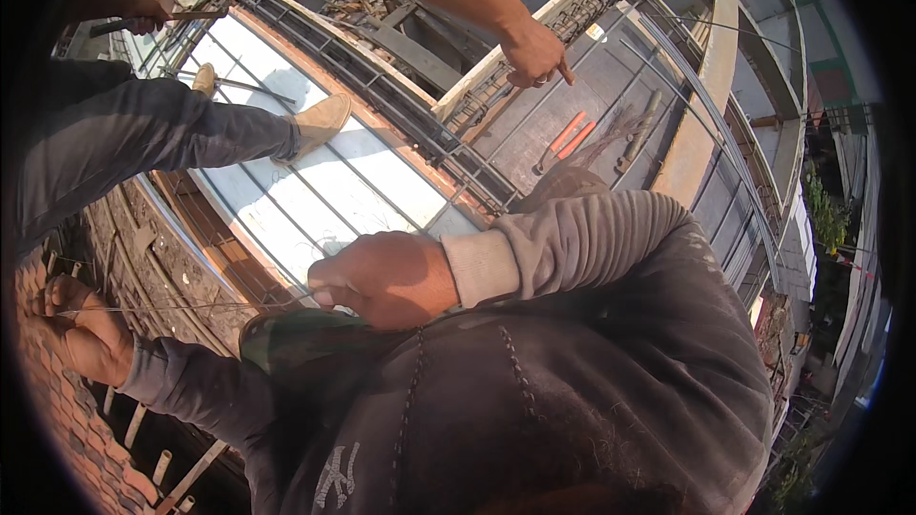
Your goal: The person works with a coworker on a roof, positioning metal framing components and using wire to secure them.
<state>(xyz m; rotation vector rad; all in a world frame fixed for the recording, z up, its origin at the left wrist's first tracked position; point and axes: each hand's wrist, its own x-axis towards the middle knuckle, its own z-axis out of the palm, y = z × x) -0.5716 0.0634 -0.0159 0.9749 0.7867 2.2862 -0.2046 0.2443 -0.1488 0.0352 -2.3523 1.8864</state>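
A thin strand of tie wire (pixel 191 307) stretches between my two hands, low across the front of my body. At its left end my left hand (pixel 91 329) has its fingers curled round the wire. My right hand (pixel 389 278) is closed in a fist, pinching the other end between thumb and fingers. Past my right forearm, pincers with orange handles (pixel 570 140) lie on a grey panel. Beside them are a loose bundle of thin wire (pixel 618 133) and a long, worn-handled tool (pixel 641 129) whose kind I cannot make out.
Steel reinforcing bars (pixel 329 186) cross a white panel (pixel 367 157). A co-worker's leg and tan shoe (pixel 322 124) stand there; that side's hand (pixel 143 11) holds a tool. Another pointing hand (pixel 536 55) reaches in above. Roof tiles (pixel 72 410) lie lower left; wooden formwork surrounds an opening (pixel 410 52).
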